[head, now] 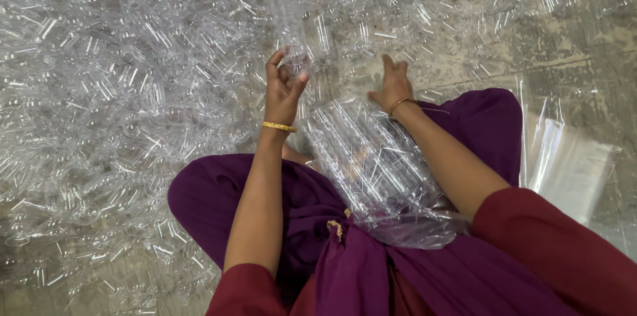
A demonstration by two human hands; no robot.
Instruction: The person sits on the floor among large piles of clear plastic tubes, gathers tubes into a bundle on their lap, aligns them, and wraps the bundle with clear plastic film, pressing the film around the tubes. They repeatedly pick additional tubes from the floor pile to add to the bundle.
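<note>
Gripping clear bottle (292, 37), left hand (282, 87), clear bag (378, 170) on lap

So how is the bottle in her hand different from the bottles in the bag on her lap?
The bottle in the left hand is single and stands upright, held by its neck; the bagged bottles are many, lying packed side by side. The held bottle is bare, while those sit inside a clear plastic bag. The right hand reaches near the bag's top with its fingers spread. All are clear plastic bottles.
</note>
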